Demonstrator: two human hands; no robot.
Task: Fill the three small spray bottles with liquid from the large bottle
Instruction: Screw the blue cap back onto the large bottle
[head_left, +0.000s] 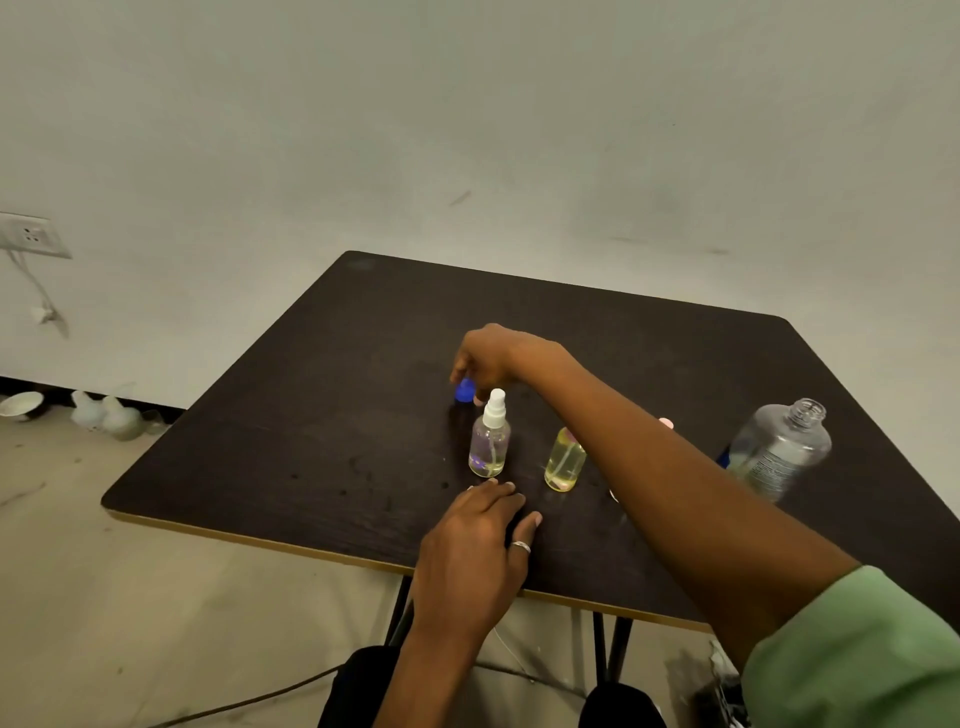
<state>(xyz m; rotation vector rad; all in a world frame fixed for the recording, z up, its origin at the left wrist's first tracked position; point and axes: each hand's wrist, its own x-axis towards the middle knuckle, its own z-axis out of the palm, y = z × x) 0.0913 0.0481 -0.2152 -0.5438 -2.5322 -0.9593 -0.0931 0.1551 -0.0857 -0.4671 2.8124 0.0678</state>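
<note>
A: Where are the hands?

B: The right hand (485, 364) reaches across the dark table (311, 415) to its far middle, fingers curled downward and pinched around a small blue cap (465, 391). The cap sits low, at or just above the tabletop; I cannot tell whether it touches the wood.

A: And the left?

B: The left hand (475, 545) lies palm-down near the front edge, fingers spread and relaxed, gripping nothing. Its fingertips rest on the table just in front of the white-topped spray bottle (490, 441), close to it but apart (there is a ring on the thumb).

A: What about the bottles?

B: The white-topped spray bottle stands upright with its sprayer on, holding clear liquid in the lower part. Beside it to the right stands a yellow-tinted spray bottle (564, 462), upright, its top partly hidden behind the right forearm. Something pink (666, 423) peeks over the forearm further right, perhaps the head of a third small bottle, though the arm covers too much to be sure.

A: And the large one?

B: The large bottle (779, 449) is at the right side of the table, well apart from the small ones. It is clear, tilted with its neck pointing up and to the right, and its mouth is open with no cap on. The right arm ends in a green sleeve (857, 649) at the lower right.
</note>
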